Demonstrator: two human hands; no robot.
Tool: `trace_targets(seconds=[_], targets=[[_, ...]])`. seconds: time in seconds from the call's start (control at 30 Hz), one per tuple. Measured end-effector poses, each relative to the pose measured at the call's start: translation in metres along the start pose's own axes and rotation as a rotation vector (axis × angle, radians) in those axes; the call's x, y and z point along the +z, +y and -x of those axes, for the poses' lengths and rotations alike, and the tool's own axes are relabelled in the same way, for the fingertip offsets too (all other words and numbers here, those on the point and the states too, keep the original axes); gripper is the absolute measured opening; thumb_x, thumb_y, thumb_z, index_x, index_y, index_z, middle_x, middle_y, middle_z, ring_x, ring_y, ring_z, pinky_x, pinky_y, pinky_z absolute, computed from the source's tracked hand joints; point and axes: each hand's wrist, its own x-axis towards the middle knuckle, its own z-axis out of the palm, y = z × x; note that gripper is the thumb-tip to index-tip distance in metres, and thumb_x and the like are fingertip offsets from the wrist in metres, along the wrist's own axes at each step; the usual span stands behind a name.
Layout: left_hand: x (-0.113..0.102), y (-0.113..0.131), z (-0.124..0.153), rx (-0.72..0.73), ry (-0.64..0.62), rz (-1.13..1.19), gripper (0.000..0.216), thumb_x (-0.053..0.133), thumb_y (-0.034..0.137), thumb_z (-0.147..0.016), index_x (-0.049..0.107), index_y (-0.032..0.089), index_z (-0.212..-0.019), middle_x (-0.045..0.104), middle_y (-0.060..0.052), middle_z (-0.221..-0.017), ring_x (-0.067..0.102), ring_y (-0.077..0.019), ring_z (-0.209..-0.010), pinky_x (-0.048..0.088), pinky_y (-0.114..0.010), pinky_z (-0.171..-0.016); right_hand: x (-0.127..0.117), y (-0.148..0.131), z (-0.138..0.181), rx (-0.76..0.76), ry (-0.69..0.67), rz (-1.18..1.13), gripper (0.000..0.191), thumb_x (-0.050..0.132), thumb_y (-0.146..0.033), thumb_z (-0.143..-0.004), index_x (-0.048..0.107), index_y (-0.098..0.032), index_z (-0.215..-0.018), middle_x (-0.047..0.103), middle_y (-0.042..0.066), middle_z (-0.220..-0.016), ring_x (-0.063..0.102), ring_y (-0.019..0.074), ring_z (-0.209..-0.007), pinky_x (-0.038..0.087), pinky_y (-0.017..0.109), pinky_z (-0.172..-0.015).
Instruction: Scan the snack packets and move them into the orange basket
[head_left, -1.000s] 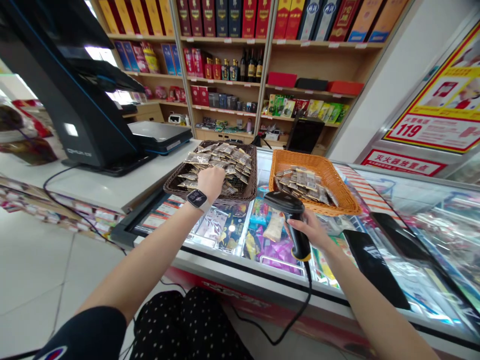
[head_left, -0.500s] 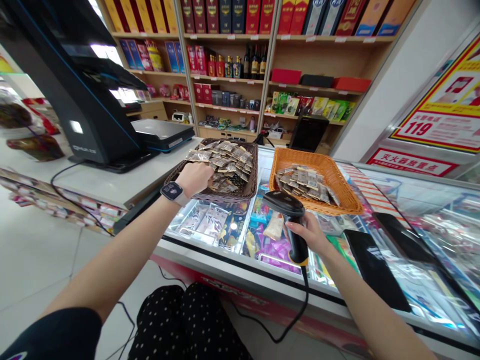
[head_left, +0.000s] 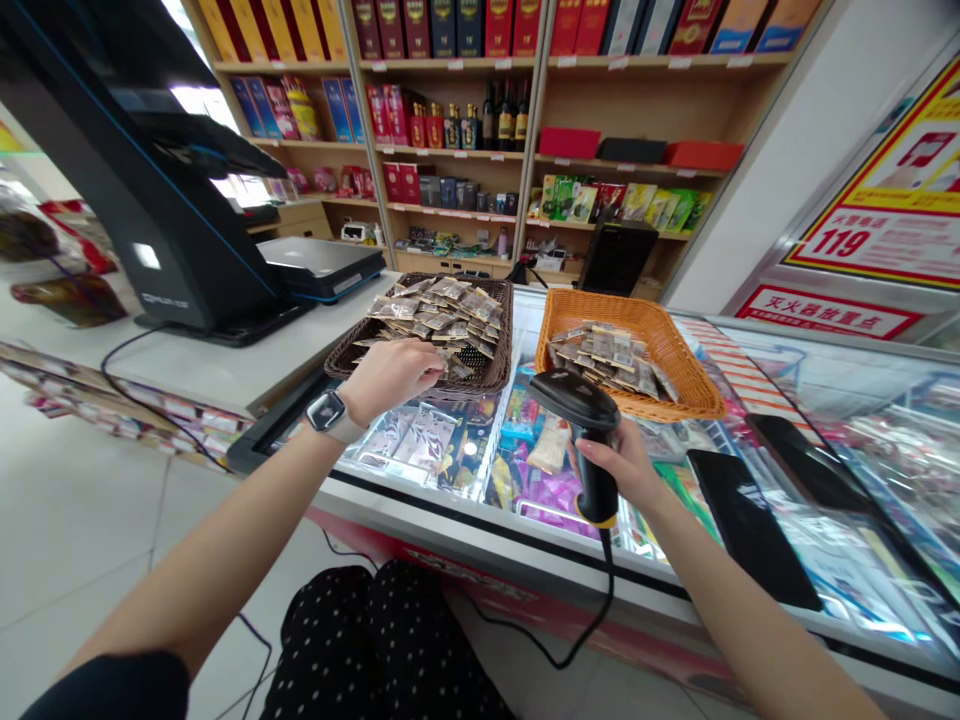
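Observation:
My left hand [head_left: 390,372] is at the near edge of the dark brown wicker basket [head_left: 495,372], fingers pinched on a small snack packet [head_left: 450,362] from the heap in it. A smartwatch [head_left: 327,410] is on that wrist. My right hand [head_left: 616,464] grips the handle of a black barcode scanner [head_left: 579,420] with a yellow ring and a trailing cable, its head held above the freezer's glass lid [head_left: 465,450]. An orange wicker basket [head_left: 675,372] with several similar packets sits just beyond the scanner.
A black checkout terminal [head_left: 150,200] stands on the white counter [head_left: 195,370] at left. Two dark phones or tablets [head_left: 750,530] lie on the freezer glass at right. Shelves of boxes and bottles [head_left: 480,120] fill the back wall. My polka-dot lap [head_left: 375,640] is below.
My left hand has drawn back from the middle of the brown basket to its near edge with a packet. The scanner hand has barely moved.

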Motion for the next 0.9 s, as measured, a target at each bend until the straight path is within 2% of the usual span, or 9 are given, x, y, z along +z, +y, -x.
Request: trace_targets(seconds=[0.1, 0.17, 0.27, 0.33, 0.4, 0.53, 0.63, 0.77, 0.9], targets=[[0.002, -0.005, -0.001, -0.114, 0.03, 0.092, 0.033, 0.049, 0.041, -0.096, 0.075, 0.021, -0.094, 0.075, -0.008, -0.1, 0.069, -0.0227, -0.091, 0.051, -0.032, -0.077, 0.0, 0.002, 0.0, -0.008, 0.005, -0.008, 0.037, 0.083, -0.048, -0.076, 0.072, -0.017, -0.092, 0.066, 0.0, -0.059, 0.057, 0.0143, -0.044, 0.044, 0.025, -0.041], [0.002, -0.006, -0.004, -0.294, 0.022, 0.061, 0.045, 0.046, 0.053, -0.096, 0.072, 0.017, -0.102, 0.075, -0.013, -0.103, 0.069, -0.0276, -0.097, 0.052, -0.035, -0.08, -0.001, 0.006, 0.001, -0.004, 0.011, -0.007, 0.035, 0.083, -0.047, -0.076, 0.072, -0.017, -0.091, 0.066, 0.0, -0.059, 0.057, 0.0144, -0.044, 0.044, 0.025, -0.041], [0.006, -0.004, -0.016, -0.567, -0.126, -0.009, 0.068, 0.04, 0.07, -0.092, 0.065, 0.01, -0.115, 0.073, -0.022, -0.103, 0.07, -0.0363, -0.1, 0.052, -0.04, -0.081, -0.002, 0.011, 0.002, -0.016, 0.036, -0.011, 0.034, 0.083, -0.046, -0.076, 0.072, -0.017, -0.089, 0.066, 0.0, -0.059, 0.057, 0.0142, -0.043, 0.044, 0.025, -0.04], [0.01, -0.003, -0.027, -0.648, -0.23, -0.014, 0.08, 0.039, 0.077, -0.088, 0.06, 0.008, -0.121, 0.072, -0.025, -0.104, 0.07, -0.0401, -0.103, 0.052, -0.042, -0.082, -0.002, 0.012, 0.002, -0.023, 0.043, -0.019, 0.033, 0.082, -0.045, -0.076, 0.072, -0.017, -0.09, 0.066, 0.0, -0.059, 0.056, 0.0139, -0.043, 0.044, 0.025, -0.04], [0.015, -0.002, -0.039, -0.673, -0.278, -0.008, 0.086, 0.042, 0.08, -0.085, 0.057, 0.007, -0.126, 0.072, -0.026, -0.107, 0.068, -0.0418, -0.108, 0.051, -0.043, -0.085, -0.001, 0.009, 0.002, -0.019, 0.035, -0.029, 0.031, 0.082, -0.043, -0.077, 0.072, -0.017, -0.09, 0.066, 0.0, -0.059, 0.056, 0.014, -0.043, 0.044, 0.025, -0.041], [0.022, 0.002, -0.059, -0.7, -0.291, -0.031, 0.088, 0.057, 0.076, -0.079, 0.052, 0.005, -0.131, 0.07, -0.028, -0.114, 0.066, -0.0415, -0.113, 0.05, -0.042, -0.09, 0.0, 0.003, 0.0, -0.011, 0.014, -0.039, 0.03, 0.082, -0.042, -0.076, 0.072, -0.017, -0.088, 0.067, 0.0, -0.059, 0.058, 0.0148, -0.043, 0.046, 0.026, -0.042], [0.022, 0.008, -0.067, -0.665, -0.259, -0.079, 0.078, 0.067, 0.064, -0.078, 0.053, 0.006, -0.129, 0.069, -0.028, -0.115, 0.066, -0.0402, -0.113, 0.05, -0.041, -0.091, -0.002, 0.006, -0.001, -0.024, 0.002, -0.032, 0.03, 0.081, -0.042, -0.078, 0.072, -0.017, -0.092, 0.066, 0.0, -0.059, 0.058, 0.0147, -0.044, 0.046, 0.026, -0.042], [0.016, 0.016, -0.069, -0.626, -0.252, -0.097, 0.066, 0.071, 0.05, -0.079, 0.053, 0.008, -0.127, 0.07, -0.025, -0.112, 0.068, -0.0386, -0.11, 0.052, -0.041, -0.088, -0.005, 0.015, -0.001, -0.045, 0.001, 0.012, 0.032, 0.079, -0.043, -0.08, 0.072, -0.016, -0.096, 0.065, -0.001, -0.058, 0.057, 0.015, -0.043, 0.046, 0.026, -0.042], [0.004, 0.023, -0.062, -0.6, -0.214, -0.063, 0.054, 0.069, 0.035, -0.081, 0.052, 0.014, -0.128, 0.07, -0.022, -0.112, 0.068, -0.0363, -0.107, 0.053, -0.039, -0.083, -0.004, 0.016, -0.001, -0.038, 0.03, 0.029, 0.033, 0.08, -0.045, -0.079, 0.07, -0.016, -0.093, 0.064, 0.0, -0.061, 0.058, 0.0153, -0.046, 0.047, 0.026, -0.043]])
